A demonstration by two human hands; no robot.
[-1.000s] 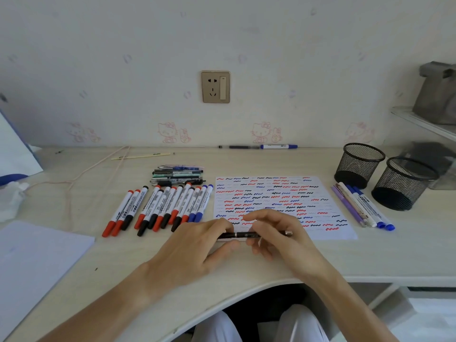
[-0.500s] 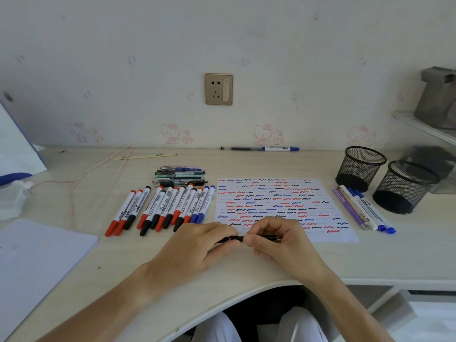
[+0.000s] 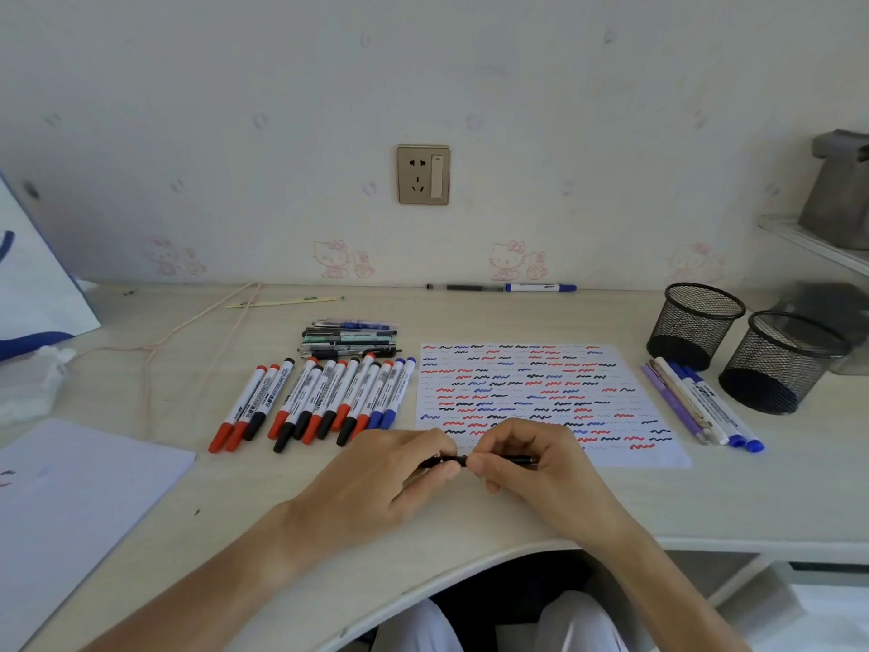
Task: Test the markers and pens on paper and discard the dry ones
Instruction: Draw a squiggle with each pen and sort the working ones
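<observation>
A thin black pen [image 3: 510, 460] lies level between both hands at the front of the desk. My left hand [image 3: 376, 482] pinches its left end and my right hand [image 3: 536, 468] grips its right part; the fingertips nearly meet at the middle. Just behind the hands lies the test paper [image 3: 541, 397], covered with red, blue and black squiggles. A row of capped red, black and blue markers [image 3: 319, 402] lies to the left of the paper, with a small stack of pens [image 3: 350, 341] behind it. Several pens and markers [image 3: 700, 407] lie to the right of the paper.
Two black mesh cups [image 3: 696, 322] [image 3: 785, 364] stand at the right. A pen and a blue marker [image 3: 503, 288] lie along the wall. White sheets [image 3: 70, 501] lie at the front left, a cord [image 3: 188, 331] and crumpled tissue [image 3: 28, 383] at the left.
My hands have drawn closer together on the black pen, so less of it shows between and beyond them. Everything else on the desk stays put.
</observation>
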